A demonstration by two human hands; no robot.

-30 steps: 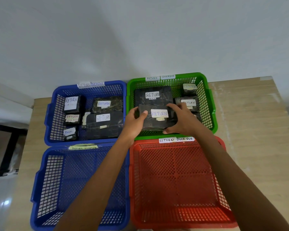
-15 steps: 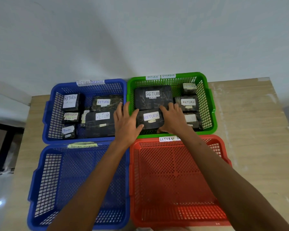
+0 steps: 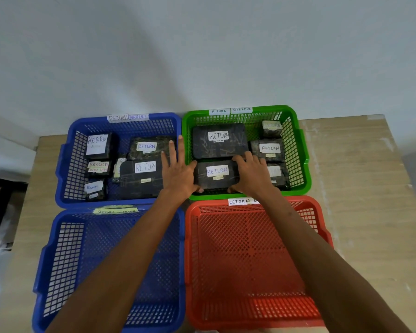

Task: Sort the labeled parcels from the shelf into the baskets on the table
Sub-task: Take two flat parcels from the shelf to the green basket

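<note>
A dark parcel labelled RETURN (image 3: pixel 215 174) lies at the front of the green basket (image 3: pixel 304 155). My right hand (image 3: pixel 252 175) grips its right end, fingers over the back edge and thumb at the front edge. My left hand (image 3: pixel 178 171) lies flat with straight fingers over the rims between the green basket and the far blue basket (image 3: pixel 67 162), its thumb side against the parcel's left end. A bigger RETURN parcel (image 3: pixel 219 140) lies behind it, and smaller labelled parcels (image 3: pixel 269 150) sit at the green basket's right.
The far blue basket holds several RETURN parcels (image 3: pixel 144 174). The near blue basket (image 3: pixel 58 260) and the red basket (image 3: pixel 250 260) hold nothing. All baskets stand on a wooden table (image 3: pixel 360 188) against a white wall. The shelf is out of view.
The parcel came down from above the green basket to lie on its floor at the front. My left hand let go and flattened out beside it.
</note>
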